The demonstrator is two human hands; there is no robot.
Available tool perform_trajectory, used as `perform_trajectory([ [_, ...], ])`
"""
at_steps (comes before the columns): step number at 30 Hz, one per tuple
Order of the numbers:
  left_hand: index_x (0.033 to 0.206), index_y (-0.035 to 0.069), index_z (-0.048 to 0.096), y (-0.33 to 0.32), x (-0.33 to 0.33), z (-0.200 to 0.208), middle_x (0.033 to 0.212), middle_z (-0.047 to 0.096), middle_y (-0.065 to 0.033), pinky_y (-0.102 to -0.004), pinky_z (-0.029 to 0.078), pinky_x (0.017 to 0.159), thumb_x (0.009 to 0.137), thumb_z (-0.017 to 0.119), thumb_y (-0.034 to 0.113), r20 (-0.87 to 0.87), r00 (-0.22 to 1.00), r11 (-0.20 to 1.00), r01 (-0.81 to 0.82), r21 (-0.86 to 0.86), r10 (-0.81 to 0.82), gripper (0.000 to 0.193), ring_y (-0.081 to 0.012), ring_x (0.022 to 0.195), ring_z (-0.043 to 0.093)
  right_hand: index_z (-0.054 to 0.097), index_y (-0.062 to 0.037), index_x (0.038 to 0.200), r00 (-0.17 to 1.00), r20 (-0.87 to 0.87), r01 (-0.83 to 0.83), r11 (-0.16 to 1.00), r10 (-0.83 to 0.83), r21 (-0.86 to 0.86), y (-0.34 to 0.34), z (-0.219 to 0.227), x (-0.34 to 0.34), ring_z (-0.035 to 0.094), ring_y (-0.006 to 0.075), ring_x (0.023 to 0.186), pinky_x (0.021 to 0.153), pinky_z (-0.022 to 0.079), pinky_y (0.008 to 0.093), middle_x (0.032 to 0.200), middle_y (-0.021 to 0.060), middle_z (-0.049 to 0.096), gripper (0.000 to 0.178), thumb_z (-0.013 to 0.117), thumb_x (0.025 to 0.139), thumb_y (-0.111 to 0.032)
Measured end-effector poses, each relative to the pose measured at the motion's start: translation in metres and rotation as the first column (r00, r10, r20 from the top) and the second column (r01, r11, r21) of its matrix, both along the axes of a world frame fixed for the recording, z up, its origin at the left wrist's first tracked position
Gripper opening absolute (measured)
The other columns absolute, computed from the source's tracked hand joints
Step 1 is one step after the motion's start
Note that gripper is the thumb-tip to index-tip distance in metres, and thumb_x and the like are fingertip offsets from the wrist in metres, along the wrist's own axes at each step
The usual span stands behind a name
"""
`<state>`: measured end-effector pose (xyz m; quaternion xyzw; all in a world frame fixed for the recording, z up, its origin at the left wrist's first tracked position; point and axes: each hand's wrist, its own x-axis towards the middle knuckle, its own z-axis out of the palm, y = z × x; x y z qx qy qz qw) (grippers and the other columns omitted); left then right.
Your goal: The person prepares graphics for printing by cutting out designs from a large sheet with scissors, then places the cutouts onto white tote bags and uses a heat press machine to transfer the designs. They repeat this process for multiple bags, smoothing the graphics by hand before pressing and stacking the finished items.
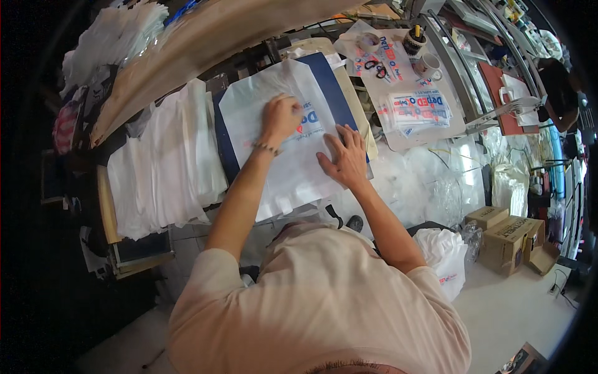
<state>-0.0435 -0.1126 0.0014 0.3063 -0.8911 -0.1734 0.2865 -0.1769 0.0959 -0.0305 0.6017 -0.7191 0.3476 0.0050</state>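
A white plastic bag with blue and red print lies flat on a dark blue board in front of me. My left hand, with a beaded bracelet at its wrist, is closed and rests on the upper middle of the bag, beside the print. Its fingers are curled and slightly blurred, so I cannot make out what they hold, if anything. My right hand lies on the bag's right edge with its fingers spread, holding nothing. Part of the print is hidden behind my left hand.
A pile of white bags lies to the left. On the right, printed sheets, scissors, a tape roll, a mug and a pen holder stand together. Cardboard boxes and a stuffed white bag sit lower right.
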Motion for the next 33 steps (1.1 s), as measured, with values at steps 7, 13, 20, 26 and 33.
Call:
perform_trajectory([
  [7, 0.081, 0.002, 0.074, -0.007, -0.021, -0.024, 0.083, 0.071, -0.0151, -0.0388, 0.055, 0.072, 0.08, 0.074, 0.015, 0.049, 0.975, 0.948, -0.224, 0.226, 0.218, 0.013, -0.0316, 0.078, 0.07, 0.061, -0.0036, 0.129, 0.998, 0.052, 0.033, 0.999, -0.032, -0.023, -0.002, -0.002, -0.002, 0.046, 0.0381, 0.137, 0.117, 0.031, 0.0522, 0.139, 0.0164, 0.056, 0.064, 0.078, 0.078, -0.039],
  [13, 0.089, 0.003, 0.076, 0.019, 0.004, -0.015, 0.096, 0.071, -0.0123, -0.0404, 0.054, 0.084, 0.079, 0.078, 0.015, 0.066, 0.998, 0.998, 0.017, 0.066, -0.022, 0.016, -0.032, 0.091, 0.068, 0.059, 0.0, 0.129, 0.996, 0.094, 0.005, 1.0, -0.003, -0.024, 0.0, -0.003, -0.004, 0.046, 0.0372, 0.138, 0.118, 0.03, 0.0515, 0.14, 0.0169, 0.056, 0.064, 0.076, 0.077, -0.033],
  [20, 0.088, 0.004, 0.073, 0.063, 0.017, -0.014, 0.102, 0.069, -0.0092, -0.0409, 0.05, 0.09, 0.08, 0.079, 0.014, 0.003, 0.956, 0.955, 0.295, -0.042, -0.295, 0.014, -0.031, 0.1, 0.064, 0.06, -0.0019, 0.127, 0.995, 0.099, 0.022, 0.998, -0.015, -0.066, 0.001, -0.007, -0.006, 0.047, 0.0373, 0.136, 0.117, 0.031, 0.0522, 0.138, 0.0156, 0.058, 0.058, 0.071, 0.076, -0.026],
  [26, 0.082, 0.002, 0.072, 0.05, 0.018, -0.028, 0.08, 0.065, -0.0094, -0.0384, 0.052, 0.077, 0.084, 0.076, 0.012, 0.015, 0.983, 0.979, 0.181, 0.095, -0.183, 0.011, -0.0287, 0.082, 0.065, 0.065, -0.0067, 0.123, 0.996, 0.088, 0.022, 0.998, -0.017, -0.054, 0.001, -0.003, -0.005, 0.048, 0.0378, 0.136, 0.117, 0.031, 0.0521, 0.137, 0.0158, 0.058, 0.053, 0.072, 0.075, -0.026],
  [33, 0.082, 0.0, 0.072, 0.011, 0.028, -0.041, 0.084, 0.068, -0.0091, -0.0316, 0.052, 0.07, 0.086, 0.075, 0.013, -0.078, 0.982, 0.956, -0.149, 0.253, 0.174, 0.014, -0.0213, 0.076, 0.066, 0.069, -0.0098, 0.12, 0.998, 0.055, 0.025, 0.999, -0.023, -0.046, -0.002, -0.003, -0.003, 0.048, 0.0387, 0.135, 0.116, 0.032, 0.0517, 0.138, 0.0155, 0.058, 0.048, 0.071, 0.075, -0.027],
])
